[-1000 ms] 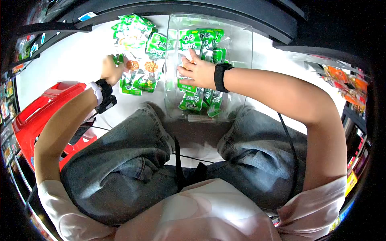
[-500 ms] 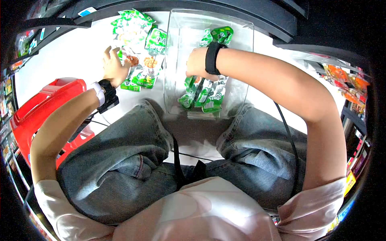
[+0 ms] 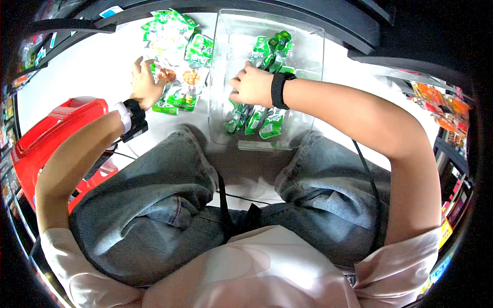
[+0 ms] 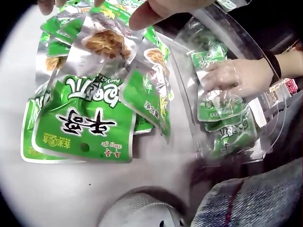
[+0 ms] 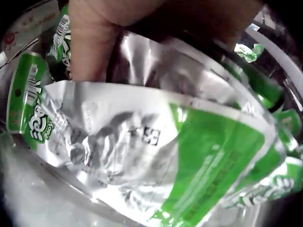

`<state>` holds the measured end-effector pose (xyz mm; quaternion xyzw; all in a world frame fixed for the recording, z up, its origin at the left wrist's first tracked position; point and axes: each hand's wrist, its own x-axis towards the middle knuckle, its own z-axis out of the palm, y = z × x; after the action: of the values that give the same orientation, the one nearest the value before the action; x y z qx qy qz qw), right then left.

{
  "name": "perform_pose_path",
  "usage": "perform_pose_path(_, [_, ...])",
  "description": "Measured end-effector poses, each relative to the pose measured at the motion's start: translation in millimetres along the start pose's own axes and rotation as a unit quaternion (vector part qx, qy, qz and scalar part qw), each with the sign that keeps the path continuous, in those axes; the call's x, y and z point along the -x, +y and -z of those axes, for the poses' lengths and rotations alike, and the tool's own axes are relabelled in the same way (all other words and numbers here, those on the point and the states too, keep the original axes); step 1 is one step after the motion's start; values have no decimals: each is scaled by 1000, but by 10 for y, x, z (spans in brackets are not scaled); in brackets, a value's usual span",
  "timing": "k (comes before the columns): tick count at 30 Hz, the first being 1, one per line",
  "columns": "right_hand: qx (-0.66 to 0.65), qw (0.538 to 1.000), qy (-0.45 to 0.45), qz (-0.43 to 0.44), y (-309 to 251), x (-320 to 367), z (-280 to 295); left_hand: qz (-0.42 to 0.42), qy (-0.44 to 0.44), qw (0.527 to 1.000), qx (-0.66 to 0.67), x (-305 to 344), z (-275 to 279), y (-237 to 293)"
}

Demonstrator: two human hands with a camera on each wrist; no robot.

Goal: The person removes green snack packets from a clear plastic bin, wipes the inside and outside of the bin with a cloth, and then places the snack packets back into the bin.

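My left hand (image 3: 145, 86), fingers spread, is at the left side of a pile of green-and-silver snack packets (image 3: 197, 51). In the left wrist view its fingertips (image 4: 144, 16) hang over the upper packets. Inside a clear plastic bin (image 3: 303, 131), my right hand (image 3: 254, 87) grips a snack packet (image 5: 132, 142) among several others. The right wrist view shows the thumb (image 5: 90, 52) down at this packet's upper edge, and the packet's silver back with a green end. The other right fingertips are hidden there.
A red plastic basket (image 3: 56, 133) stands left, beside my forearm. Black shelf edges (image 3: 328, 28) run along the back. Orange packets (image 3: 444, 105) hang at the right. My jeans-clad knees (image 3: 169, 169) flank the bin's near side, and a thin cable (image 3: 367, 172) hangs from the right wrist.
My left hand has gone from curled to spread beside the pile. My right hand went from flat on the packets to bent down among them, then shifted slightly toward me; the bin's packets have moved about.
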<state>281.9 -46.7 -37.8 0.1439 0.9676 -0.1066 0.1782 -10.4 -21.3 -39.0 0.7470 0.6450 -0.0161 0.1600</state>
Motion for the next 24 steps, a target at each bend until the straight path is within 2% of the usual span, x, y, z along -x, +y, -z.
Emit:
perform_pose_path(3, [-17,999,31,5,14,-4,-88,-11,-1,1000,8,4,-1,-7])
perform_pose_path(5, [30,998,54,12,35,1,-160,-17,1,1000,9,9,-5,1])
perform_pose_path(7, [59,990,104,77,94,-74,-203,-23,2,1000,9,19,9,20])
perform_pose_path(9, [33,991,106,77,134,-91,-174,-32,-12,999,6,28,27,41])
perform_pose_path(11, [9,994,24,106,172,-147,-50,-41,-10,999,7,39,40,56])
perform_pose_path(12, [0,991,48,127,194,-201,-45,-50,-9,999,10,51,50,72])
perform_pose_path(15, [0,992,-8,129,209,-276,-18,-63,-11,998,18,76,72,94])
perform_pose_path(18, [-17,990,-4,138,213,-225,43,-94,4,995,28,67,52,59])
perform_pose_path(24, [-56,984,104,135,194,-63,195,-100,3,993,68,78,98,108])
